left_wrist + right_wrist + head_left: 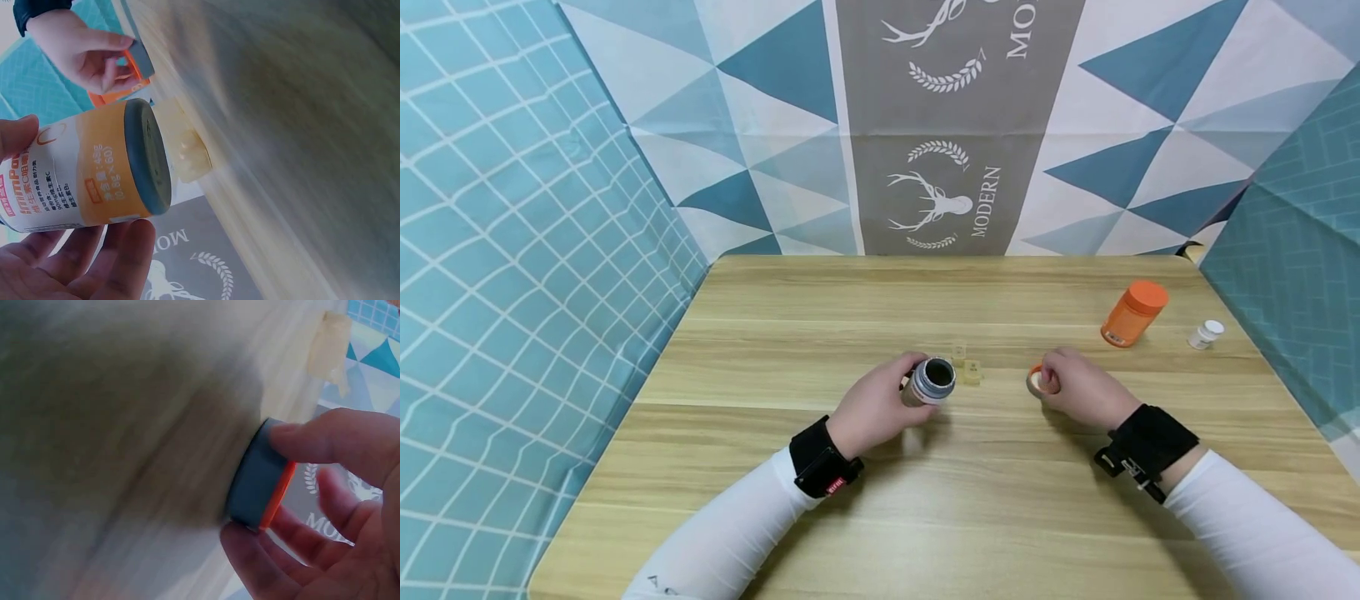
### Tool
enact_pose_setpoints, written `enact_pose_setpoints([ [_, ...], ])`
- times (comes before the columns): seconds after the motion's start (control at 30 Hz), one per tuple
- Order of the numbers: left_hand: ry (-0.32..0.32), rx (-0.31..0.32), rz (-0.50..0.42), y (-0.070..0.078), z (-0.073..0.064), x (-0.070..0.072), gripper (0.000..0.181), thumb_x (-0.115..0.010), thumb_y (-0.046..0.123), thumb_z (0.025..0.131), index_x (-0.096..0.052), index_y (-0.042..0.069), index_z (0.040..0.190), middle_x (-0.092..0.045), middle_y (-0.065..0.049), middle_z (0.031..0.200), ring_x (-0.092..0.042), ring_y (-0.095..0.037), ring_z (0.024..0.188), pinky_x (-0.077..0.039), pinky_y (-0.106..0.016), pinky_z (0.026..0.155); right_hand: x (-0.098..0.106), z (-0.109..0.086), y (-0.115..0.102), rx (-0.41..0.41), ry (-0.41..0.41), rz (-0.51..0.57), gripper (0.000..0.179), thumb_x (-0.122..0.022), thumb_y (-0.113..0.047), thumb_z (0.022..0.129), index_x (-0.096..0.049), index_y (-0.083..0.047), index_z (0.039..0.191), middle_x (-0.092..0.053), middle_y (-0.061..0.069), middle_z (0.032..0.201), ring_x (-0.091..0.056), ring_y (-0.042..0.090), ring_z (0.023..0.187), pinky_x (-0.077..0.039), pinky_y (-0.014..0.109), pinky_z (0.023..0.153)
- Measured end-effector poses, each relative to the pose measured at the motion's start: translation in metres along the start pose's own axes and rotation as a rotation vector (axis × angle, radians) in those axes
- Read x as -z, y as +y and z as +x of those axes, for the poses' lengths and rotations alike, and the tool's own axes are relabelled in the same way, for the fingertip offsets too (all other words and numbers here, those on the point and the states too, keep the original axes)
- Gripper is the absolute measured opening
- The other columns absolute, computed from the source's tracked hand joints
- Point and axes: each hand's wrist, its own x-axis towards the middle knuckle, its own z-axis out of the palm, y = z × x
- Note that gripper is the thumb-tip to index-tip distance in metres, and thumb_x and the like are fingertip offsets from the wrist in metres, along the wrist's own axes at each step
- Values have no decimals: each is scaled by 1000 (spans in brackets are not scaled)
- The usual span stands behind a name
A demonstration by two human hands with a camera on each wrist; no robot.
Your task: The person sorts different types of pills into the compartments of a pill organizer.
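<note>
Grey at its base and round its mouth, with a white and orange label between, the jar (87, 169) is held above the near-middle of the wooden surface (805, 342) by the left hand (874, 404). Its long axis stands close to upright, leaning slightly to the person's right; the mouth (938, 372) faces up, showing a dark interior, and the base (150, 159) points down at the surface. Whether the base touches the wood, I cannot tell. The left fingers (131, 256) are curled round one side of the jar, with the thumb (19, 134) pressed against the other.

To the right, well apart from the jar, the right hand (1088, 390) pinches the grey cap (259, 478) at its edge, thumb on one side and fingers opposite. The cap is upside down: its orange rim and white inside face upward, its flat grey face is turned to the surface, and its short axis runs roughly upright. Contact between the cap and the wood is hard to judge.

Just beyond and beside the jar, two small pale yellow pieces (972, 372) lie between the two hands, nearer the left one. Farther off at the right, an orange jar (1129, 319) stands upright with its lid uppermost, and a small white bottle (1206, 335) stands near it, cap up.
</note>
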Motion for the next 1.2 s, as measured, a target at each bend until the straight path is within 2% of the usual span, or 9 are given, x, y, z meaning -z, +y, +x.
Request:
enact_pose_setpoints([
  [0.07, 8, -14, 1, -1, 1, 0, 61, -83, 29, 81, -55, 19, 134, -64, 6, 120, -61, -12, 107, -49, -36, 91, -1, 0, 3, -15, -20, 8, 23, -73, 1, 79, -58, -4, 96, -54, 13, 99, -52, 27, 90, -44, 41, 75],
  [0.2, 20, -36, -1, -2, 2, 1, 60, -83, 25, 80, -56, 17, 133, -64, 3, 121, -59, -13, 108, -48, -36, 93, -3, 1, 6, -24, -44, 3, 49, -73, -1, 80, -56, 0, 126, -55, 22, 123, -55, 35, 111, -47, 52, 91],
  [0.33, 19, -28, -8, -5, 5, 3, 61, -83, 24, 80, -56, 18, 134, -61, 2, 123, -58, -14, 107, -48, -35, 92, -2, 0, 6, -25, -66, -6, 57, -73, -5, 84, -51, 1, 136, -49, 26, 133, -55, 36, 115, -47, 53, 91],
  [0.47, 17, -27, -10, -9, 10, 5, 60, -83, 23, 81, -56, 19, 134, -60, 1, 124, -58, -15, 106, -49, -36, 90, 4, -1, 2, -66, -56, 13, 65, -74, -19, 89, -44, 0, 143, -42, 27, 139, -54, 36, 114, -49, 52, 89],
  [0.6, 18, -22, -9, -13, 17, 10, 59, -83, 22, 81, -56, 19, 133, -59, 0, 123, -58, -15, 104, -49, -36, 89, 6, 4, -7, -79, 4, 60, 61, -70, -28, 93, -46, -1, 142, -50, 22, 134, -57, 33, 109, -50, 48, 85],
  [0.73, 22, -7, -11, -16, 24, 13, 59, -83, 23, 80, -54, 18, 132, -59, 0, 119, -59, -14, 100, -51, -34, 85, 0, 14, -24, -11, 47, 39, 47, -69, -27, 94, -58, -2, 133, -63, 17, 123, -62, 28, 99, -52, 45, 80],
  [0.87, 27, -7, 8, -18, 33, 14, 61, -84, 23, 80, -53, 17, 132, -60, -1, 117, -59, -14, 98, -51, -33, 83, -10, 27, -43, 46, 42, -4, 46, -69, -28, 94, -60, -2, 131, -63, 17, 125, -63, 30, 103, -52, 47, 84],
  [1.03, 32, -57, 157, -18, 41, 13, 62, -84, 23, 80, -56, 18, 135, -61, -5, 120, -59, -18, 101, -51, -34, 85, -22, 42, -57, 103, 19, -54, 53, -73, -28, 91, -58, 2, 132, -62, 20, 126, -62, 34, 110, -49, 49, 92],
  [1.2, 38, -90, 323, -18, 49, 11, 62, -83, 25, 81, -57, 23, 136, -61, -5, 122, -57, -22, 106, -50, -35, 86, -29, 51, -63, 87, -8, -37, 51, -74, -24, 90, -60, 4, 129, -65, 19, 121, -64, 31, 107, -51, 47, 90],
])
